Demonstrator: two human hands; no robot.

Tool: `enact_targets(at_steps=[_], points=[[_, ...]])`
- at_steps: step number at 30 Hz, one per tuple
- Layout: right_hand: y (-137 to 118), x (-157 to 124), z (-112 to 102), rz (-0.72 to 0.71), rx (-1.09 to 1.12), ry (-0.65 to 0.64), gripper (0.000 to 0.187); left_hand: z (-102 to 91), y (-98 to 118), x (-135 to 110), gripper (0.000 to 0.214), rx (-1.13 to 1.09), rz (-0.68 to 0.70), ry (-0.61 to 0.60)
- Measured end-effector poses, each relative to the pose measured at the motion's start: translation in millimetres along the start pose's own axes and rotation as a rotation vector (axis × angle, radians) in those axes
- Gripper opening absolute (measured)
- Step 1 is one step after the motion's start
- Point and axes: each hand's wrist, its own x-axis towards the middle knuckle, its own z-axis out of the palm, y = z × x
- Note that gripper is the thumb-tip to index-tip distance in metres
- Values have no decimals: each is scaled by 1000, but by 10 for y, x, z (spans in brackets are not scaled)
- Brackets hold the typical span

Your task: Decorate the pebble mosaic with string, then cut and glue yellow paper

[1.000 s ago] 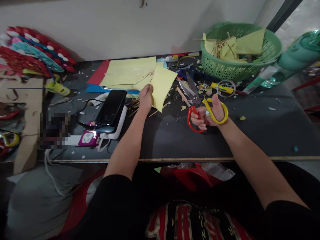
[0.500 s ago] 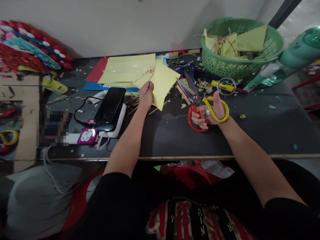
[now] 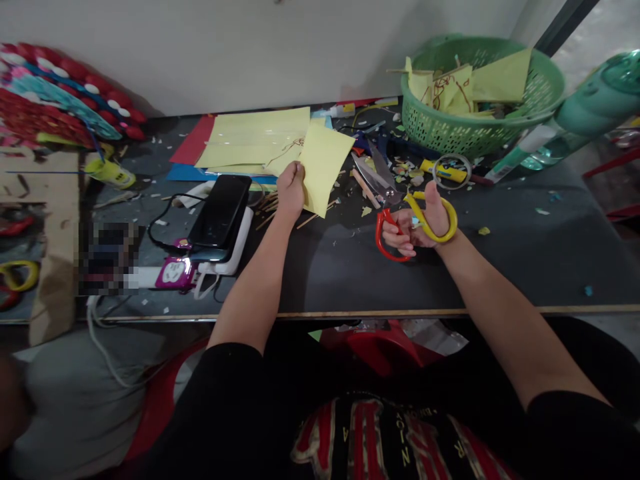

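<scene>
The left hand point(image 3: 291, 190) is positioned above the tabletop point(image 3: 330, 280), and a yellow paper point(image 3: 325, 167) is pinched at its left edge between the thumb and the curled fingers of that hand. By the right hand point(image 3: 420, 223), a pair of scissors point(image 3: 389, 195) is held: the thumb is passed through the yellow loop, the other fingers are bent around the red loop, and thumb and fingers are spread apart. The blades are parted and directed toward the paper; their tips are seen just beside its right corner, but whether contact is made cannot be told. Behind the left hand, yellow sheets point(image 3: 255, 137) are laid over a red sheet point(image 3: 193, 140) and a blue sheet point(image 3: 185, 173). Thin sticks point(image 3: 267, 210) are noted just beside that hand, and a black phone point(image 3: 220, 210) is found to its left. Beyond the scissors, small scraps point(image 3: 405, 167) are scattered. At the far right, a green basket point(image 3: 450, 133) is loaded with cut yellow pieces point(image 3: 500, 80), and a green bottle point(image 3: 585, 117) is placed beside it, tilted in the view.
</scene>
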Motion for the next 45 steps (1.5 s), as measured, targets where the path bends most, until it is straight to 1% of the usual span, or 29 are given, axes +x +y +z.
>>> enact_targets(at_steps=[3, 7, 11, 13, 20, 23, 27, 34, 37, 42, 45], points=[[0, -4, 1, -2, 4, 10, 89, 0, 0, -5, 64, 5, -3, -7], [-7, 7, 12, -16, 28, -11, 86, 13, 3, -13, 59, -13, 4, -6], [-15, 18, 24, -25, 32, -29, 84, 25, -17, -3, 62, 8, 33, 22], [-18, 19, 27, -31, 21, -30, 83, 23, -23, 2, 62, 11, 36, 17], [-37, -3, 43, -76, 69, -91, 81, 2, 54, -5, 59, -28, -14, 9], [-34, -15, 33, -93, 38, -85, 81, 7, 73, -10, 60, -13, -12, 5], [-4, -20, -9, -68, -32, -25, 81, 7, 52, -9, 62, 18, -8, -19], [-15, 15, -8, 6, 38, -21, 82, -9, 40, -10, 60, 28, -4, -24], [-6, 15, 10, -5, 21, -10, 86, 1, 59, -21, 61, 45, -9, -24], [32, 21, 14, -49, 18, -19, 92, 28, 57, -57, 59, 65, 18, -66], [44, 26, 5, -38, -5, 0, 94, 31, 32, -58, 59, 43, 4, -43]])
